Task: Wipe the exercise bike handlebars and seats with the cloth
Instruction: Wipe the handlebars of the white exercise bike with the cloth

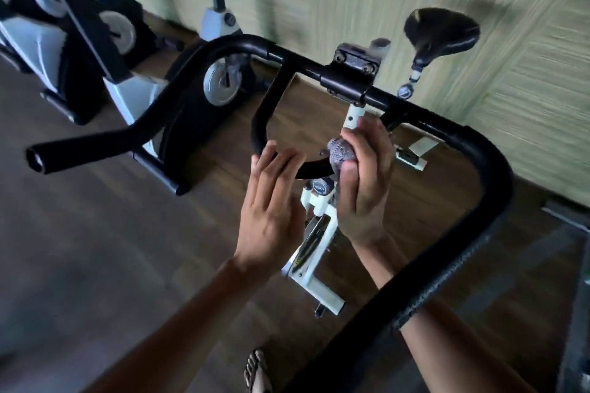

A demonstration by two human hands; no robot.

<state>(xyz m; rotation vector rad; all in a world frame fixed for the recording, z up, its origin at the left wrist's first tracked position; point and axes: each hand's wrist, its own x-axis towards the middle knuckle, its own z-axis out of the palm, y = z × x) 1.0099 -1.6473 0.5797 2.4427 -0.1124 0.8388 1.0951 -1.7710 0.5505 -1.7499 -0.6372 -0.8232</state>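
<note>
So the right hand [364,182] is wrapped tight round a bunched-up grey cloth [342,154], pressing it onto the small inner loop of the black handlebars [447,129]. The left hand [271,201] is just beside it, fingers laid fairly flat on that same loop. The black seat [442,32] sits further back by the wall.
</note>
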